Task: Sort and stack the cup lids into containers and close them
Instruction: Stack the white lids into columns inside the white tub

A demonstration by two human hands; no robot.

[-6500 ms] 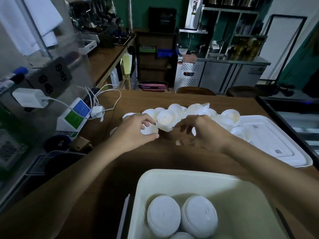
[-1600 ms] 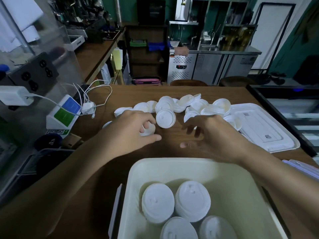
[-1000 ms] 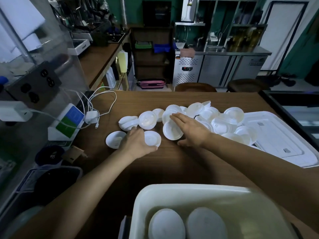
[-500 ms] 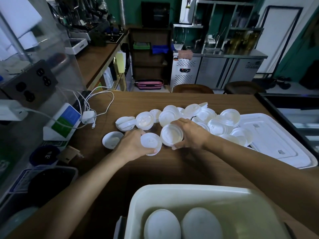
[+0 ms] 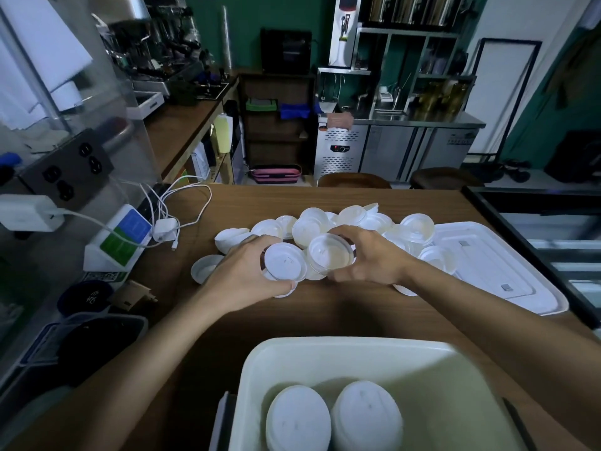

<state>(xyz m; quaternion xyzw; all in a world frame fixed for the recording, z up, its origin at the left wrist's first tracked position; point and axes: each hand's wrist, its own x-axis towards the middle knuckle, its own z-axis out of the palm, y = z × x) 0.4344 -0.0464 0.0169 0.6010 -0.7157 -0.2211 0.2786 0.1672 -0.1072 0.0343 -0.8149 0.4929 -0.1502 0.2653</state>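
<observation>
Left-hand lid (image 5: 285, 266), right-hand lid (image 5: 331, 258) raised, drawn together since earlier; rims now touching. Near: container (image 5: 341, 345) holding two lid stacks (image 5: 297, 418). Above mid-table (image 5: 325, 314): left hand (image 5: 242, 275) grip curled round its lid, right hand (image 5: 374, 263) grip pinching its lid. Beyond: loose lid pile (image 5: 357, 219); container cover (image 5: 487, 265) at right.

I see a dim café: green walls (image 5: 242, 17) at top, steel fridges (image 5: 390, 153) centre right, wooden side counter (image 5: 182, 126) upper left.
</observation>
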